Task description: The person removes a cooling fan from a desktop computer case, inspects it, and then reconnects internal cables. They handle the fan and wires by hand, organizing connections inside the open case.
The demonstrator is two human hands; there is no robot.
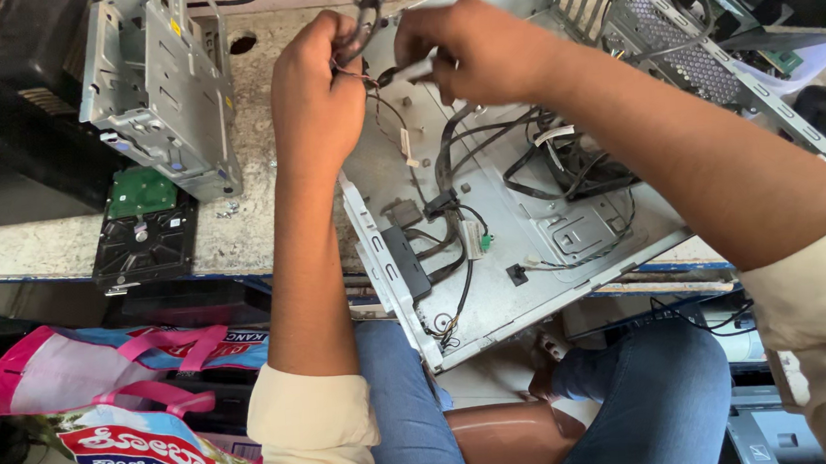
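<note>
Left hand (pixel 317 95): fingers curled tight round a bundle of thin cables (pixel 360 36), lifted above the top edge of the case.
Right hand (pixel 469 47): fingers pinched closed on a small connector (pixel 394 74) at the end of the same bundle, just beside the left hand; which part the fingertips press is hard to make out.
Case (pixel 566 237): open grey metal computer case, lying tilted on the bench edge and over the person's lap, side panel off.
Inside the case: no board in view on the bare tray; black cables (pixel 562 161) lie loose across it, a flat black part sits at the near wall.
Drive cage (pixel 160 85): out of the case, standing on the bench (pixel 41 247) well to the left.
Hard drive (pixel 144 234): loose, lying flat near the bench edge below the cage.
Done, as it looks: cage, drive and board already out.
Left, as it looks: the wiring, with the held bundle still running down into the case.
Bag (pixel 107 384): pink-handled, on the floor at left.
</note>
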